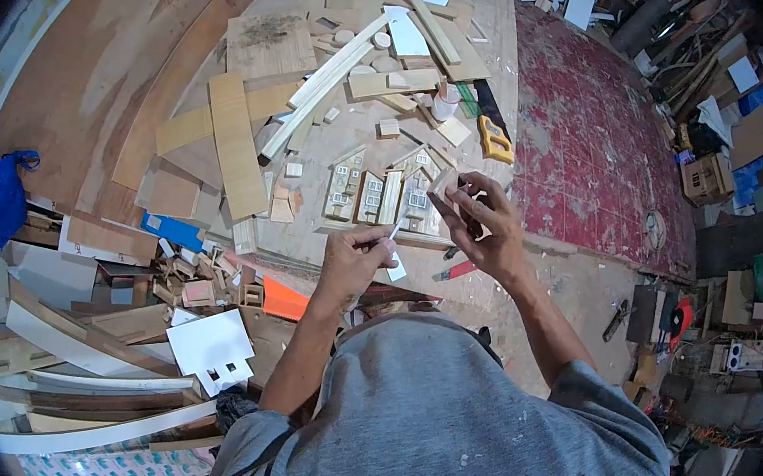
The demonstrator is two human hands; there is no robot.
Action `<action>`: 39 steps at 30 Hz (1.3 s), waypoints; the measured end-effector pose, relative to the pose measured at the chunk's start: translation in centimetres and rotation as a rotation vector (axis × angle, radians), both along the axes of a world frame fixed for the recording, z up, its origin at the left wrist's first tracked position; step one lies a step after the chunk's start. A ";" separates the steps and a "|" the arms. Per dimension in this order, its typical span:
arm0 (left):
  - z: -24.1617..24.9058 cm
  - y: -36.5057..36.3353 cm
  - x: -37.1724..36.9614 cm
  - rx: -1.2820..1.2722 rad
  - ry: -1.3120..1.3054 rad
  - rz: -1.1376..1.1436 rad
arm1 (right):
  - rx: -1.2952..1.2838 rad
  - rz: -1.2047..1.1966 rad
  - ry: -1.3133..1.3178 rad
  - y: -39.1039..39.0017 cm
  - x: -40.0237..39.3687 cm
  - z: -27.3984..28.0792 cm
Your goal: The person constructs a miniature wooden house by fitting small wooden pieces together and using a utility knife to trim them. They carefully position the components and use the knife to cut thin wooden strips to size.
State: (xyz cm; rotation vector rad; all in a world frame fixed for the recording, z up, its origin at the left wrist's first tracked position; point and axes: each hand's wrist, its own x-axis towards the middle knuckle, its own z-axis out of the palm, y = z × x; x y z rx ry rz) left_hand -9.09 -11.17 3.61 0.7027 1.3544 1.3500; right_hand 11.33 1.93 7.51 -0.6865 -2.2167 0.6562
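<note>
one scrap-strewn table (501, 49), littered floor (584, 310)

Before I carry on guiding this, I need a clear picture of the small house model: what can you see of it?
The small house model looks wooden, pale tan with browner edges, its far outline peaked like gables. Small white-framed windows mark its faces, and a pale strip runs between its left and right parts. It sits on the workbench, just beyond the left hand. The right hand is at its right side; contact is unclear.
</note>
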 end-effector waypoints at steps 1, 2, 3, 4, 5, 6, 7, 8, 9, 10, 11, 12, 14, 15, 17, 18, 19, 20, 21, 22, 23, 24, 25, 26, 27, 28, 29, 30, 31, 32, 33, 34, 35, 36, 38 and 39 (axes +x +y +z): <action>-0.1 0.0 0.0 -0.002 -0.002 0.002 | -0.046 -0.008 -0.025 -0.4 -0.1 0.0; -0.3 0.1 -0.1 0.007 0.046 -0.004 | -0.045 -0.006 -0.025 -0.8 -0.3 0.1; -0.3 0.2 -0.2 0.017 0.096 -0.013 | 0.044 0.038 -0.022 -1.3 -0.8 0.3; -0.3 0.4 -0.1 0.019 0.096 -0.018 | 0.132 0.078 -0.021 -1.7 -1.2 0.5; -0.2 0.5 0.0 0.043 0.125 0.008 | 0.090 0.078 -0.004 -2.0 -1.5 -0.2; 0.2 0.7 0.2 0.069 0.155 0.036 | 0.091 0.073 -0.004 -2.0 -1.6 -0.6; 0.7 0.7 0.4 0.072 0.156 0.035 | 0.102 0.051 -0.001 -2.0 -1.8 -1.0; 1.3 0.7 0.7 0.066 0.267 0.095 | 0.114 0.032 0.002 -1.8 -2.0 -1.1; 1.7 0.7 0.9 0.057 0.377 0.159 | 0.190 0.035 0.012 -1.7 -2.2 -0.7; 1.7 0.7 1.0 0.055 0.377 0.163 | 0.189 0.039 0.012 -1.7 -2.3 -0.5; 1.6 0.8 1.0 0.157 0.616 0.197 | 0.196 0.018 0.002 -1.9 -2.5 -0.4; 1.6 0.8 1.1 0.261 0.854 0.227 | 0.205 -0.005 -0.008 -2.0 -2.6 -0.4; 1.8 1.0 1.7 0.285 0.874 0.259 | 0.155 -0.038 0.008 -2.8 -3.3 -0.8; 1.9 1.0 1.9 0.307 0.895 0.290 | 0.103 -0.071 0.025 -3.3 -3.8 -1.2; 1.6 1.1 2.1 0.325 0.910 0.310 | 0.160 -0.032 0.066 -3.8 -4.5 -1.2; 1.5 1.0 2.1 0.337 0.923 0.322 | 0.169 -0.038 0.054 -4.0 -4.6 -0.9; 1.5 1.0 2.2 0.337 0.926 0.323 | 0.169 -0.037 0.056 -4.0 -4.7 -0.9; 1.6 1.0 2.3 0.327 0.927 0.351 | 0.163 -0.065 0.055 -4.2 -4.8 -1.0; 1.7 1.1 2.4 0.321 0.928 0.378 | 0.159 -0.094 0.054 -4.3 -4.8 -1.0; 1.6 1.1 2.4 0.324 0.931 0.378 | 0.183 -0.050 0.052 -4.8 -4.9 -1.1; 1.4 1.0 2.4 0.340 0.937 0.375 | 0.167 -0.071 0.034 -4.4 -4.6 -1.1; 1.2 0.8 2.4 0.354 0.941 0.373 | 0.149 -0.089 0.014 -3.9 -4.4 -1.1; 1.0 0.8 2.4 0.351 0.941 0.375 | 0.071 -0.163 0.078 -3.5 -4.7 -1.3; 1.0 0.9 2.4 0.343 0.945 0.386 | 0.074 -0.159 0.079 -3.7 -4.7 -1.3; 1.0 0.9 2.3 0.335 0.949 0.390 | 0.142 -0.073 0.056 -4.2 -4.5 -0.9; 1.0 0.9 2.3 0.339 0.950 0.384 | 0.209 0.009 0.032 -4.6 -4.4 -0.8; 1.2 0.9 2.3 0.334 0.920 0.373 | 0.160 -0.033 0.039 -3.9 -4.1 -0.9; 1.2 0.7 2.4 0.321 0.888 0.368 | 0.130 -0.127 0.049 -3.1 -4.4 -1.0; 1.1 0.8 2.4 0.310 0.906 0.381 | 0.146 -0.058 0.032 -3.3 -4.1 -0.8; 1.3 0.8 2.3 0.313 0.911 0.382 | 0.163 0.007 0.020 -3.5 -4.1 -0.5; 1.4 0.7 2.3 0.305 0.886 0.375 | 0.164 0.003 0.024 -3.4 -4.2 -0.4; 1.5 0.6 2.4 0.295 0.858 0.366 | 0.144 -0.030 0.039 -3.4 -4.3 -0.4; 1.4 0.6 2.6 0.297 0.857 0.365 | 0.124 -0.057 0.051 -3.4 -4.3 -0.4; 1.3 0.6 2.6 0.303 0.859 0.384 | 0.126 -0.055 0.051 -3.7 -4.3 -0.3; 1.4 0.9 2.4 0.319 0.869 0.399 | 0.200 0.027 0.031 -4.3 -4.4 0.1; 1.4 0.8 2.6 0.334 0.886 0.392 | 0.146 0.037 0.006 -3.8 -4.0 0.0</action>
